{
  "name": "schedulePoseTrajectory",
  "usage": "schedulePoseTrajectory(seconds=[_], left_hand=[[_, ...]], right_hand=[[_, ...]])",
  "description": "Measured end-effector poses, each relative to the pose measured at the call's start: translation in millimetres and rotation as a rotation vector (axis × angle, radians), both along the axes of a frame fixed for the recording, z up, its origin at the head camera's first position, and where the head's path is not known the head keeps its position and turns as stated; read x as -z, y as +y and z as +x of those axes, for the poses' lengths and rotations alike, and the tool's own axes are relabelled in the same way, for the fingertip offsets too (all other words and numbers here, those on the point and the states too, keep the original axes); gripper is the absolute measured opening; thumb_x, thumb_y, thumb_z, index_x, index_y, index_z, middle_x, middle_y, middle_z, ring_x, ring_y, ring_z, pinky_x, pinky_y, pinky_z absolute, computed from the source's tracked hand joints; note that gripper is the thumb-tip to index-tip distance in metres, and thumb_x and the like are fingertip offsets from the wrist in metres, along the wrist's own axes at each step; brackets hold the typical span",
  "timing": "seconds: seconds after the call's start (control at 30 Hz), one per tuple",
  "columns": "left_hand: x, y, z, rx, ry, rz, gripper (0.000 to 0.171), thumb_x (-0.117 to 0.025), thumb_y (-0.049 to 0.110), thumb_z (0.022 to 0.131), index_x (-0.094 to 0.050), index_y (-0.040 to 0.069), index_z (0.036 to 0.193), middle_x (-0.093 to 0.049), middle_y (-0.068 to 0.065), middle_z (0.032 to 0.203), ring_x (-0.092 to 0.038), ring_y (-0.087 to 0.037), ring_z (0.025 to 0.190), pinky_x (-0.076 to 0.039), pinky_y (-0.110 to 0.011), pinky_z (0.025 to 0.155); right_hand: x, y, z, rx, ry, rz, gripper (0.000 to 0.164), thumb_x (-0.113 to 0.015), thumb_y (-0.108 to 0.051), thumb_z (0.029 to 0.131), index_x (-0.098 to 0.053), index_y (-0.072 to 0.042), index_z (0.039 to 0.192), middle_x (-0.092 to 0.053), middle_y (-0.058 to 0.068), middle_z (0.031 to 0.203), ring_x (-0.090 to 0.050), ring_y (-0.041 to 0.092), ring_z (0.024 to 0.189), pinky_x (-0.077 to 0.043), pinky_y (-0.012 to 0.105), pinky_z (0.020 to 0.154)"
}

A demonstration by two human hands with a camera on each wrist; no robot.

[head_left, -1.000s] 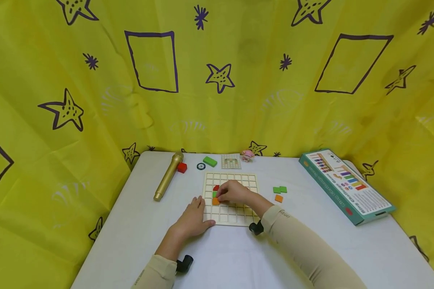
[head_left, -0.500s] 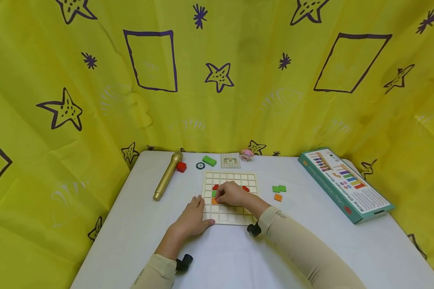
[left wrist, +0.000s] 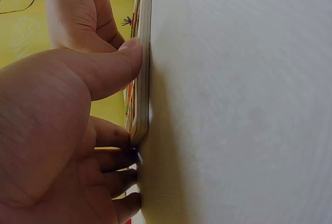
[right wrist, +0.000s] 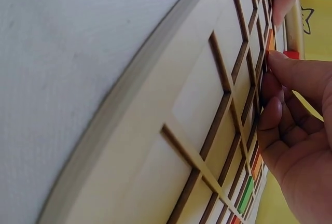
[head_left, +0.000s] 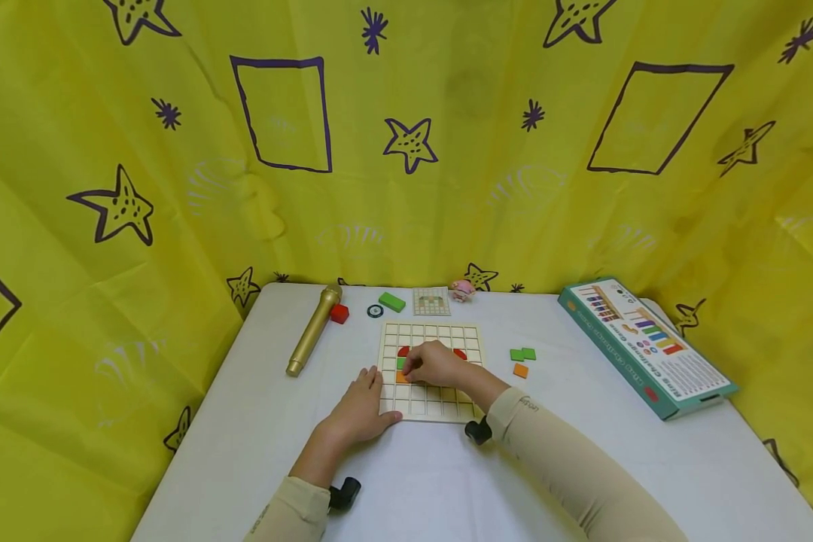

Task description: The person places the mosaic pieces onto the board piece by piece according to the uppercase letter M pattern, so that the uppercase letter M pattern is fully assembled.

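Edged toward six o'clock, my right fingers (right wrist: 271, 115), grip unclear, could skew the orange tile (head_left: 401, 378) by overpressing; my left fingers (left wrist: 111, 132) lie loose.

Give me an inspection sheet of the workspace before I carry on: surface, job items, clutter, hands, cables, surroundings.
Surface: white table.
Job items: grid board bearing red tiles, green tiles and orange tiles; loose green pair and loose orange tile to its right; card behind.
Clutter: gold microphone, red block, token, green block, pink toy, box.
Left hand: at the board's near left corner.
Right hand: over the board, thumb at an orange tile; grip unclear.
Cables: nothing seen.
Surroundings: yellow curtain, star prints.
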State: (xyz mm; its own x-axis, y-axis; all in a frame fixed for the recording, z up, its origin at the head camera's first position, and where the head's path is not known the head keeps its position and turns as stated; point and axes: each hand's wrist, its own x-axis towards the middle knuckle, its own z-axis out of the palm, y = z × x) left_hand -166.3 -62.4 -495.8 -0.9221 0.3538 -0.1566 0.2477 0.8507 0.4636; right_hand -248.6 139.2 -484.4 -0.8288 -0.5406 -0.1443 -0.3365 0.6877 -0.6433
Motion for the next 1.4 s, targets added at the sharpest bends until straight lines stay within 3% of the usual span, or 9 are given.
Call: schedulePoseTrajectory(seconds=[0.67,1.4], left_hand=[[0.4,1.3,1.1,-0.026,-0.018,0.022,0.092,-0.073,0.044,0.09,-0.031,-0.008,0.153,-0.025,-0.023,0.162,-0.021,-0.043,0.149,-0.029,-0.055,0.116],[2.6,3.6,2.5,-0.043,-0.009,0.011,0.093,-0.074,0.043,0.089,-0.031,-0.007,0.154,-0.024,-0.022,0.162,-0.02,-0.042,0.15,-0.028,-0.054,0.117]], right_hand=[[-7.5,24.6,2.7,0.106,-0.056,-0.092,0.003,-0.075,-0.016,0.092,-0.075,-0.014,0.094,-0.068,-0.007,0.091,-0.058,0.015,0.087,-0.05,0.033,0.082],[-16.4,84.0,0.3,0.22,-0.004,-0.088,0.006,-0.074,-0.013,0.092,-0.076,-0.01,0.097,-0.069,-0.002,0.094,-0.057,0.017,0.085,-0.049,0.034,0.077]])
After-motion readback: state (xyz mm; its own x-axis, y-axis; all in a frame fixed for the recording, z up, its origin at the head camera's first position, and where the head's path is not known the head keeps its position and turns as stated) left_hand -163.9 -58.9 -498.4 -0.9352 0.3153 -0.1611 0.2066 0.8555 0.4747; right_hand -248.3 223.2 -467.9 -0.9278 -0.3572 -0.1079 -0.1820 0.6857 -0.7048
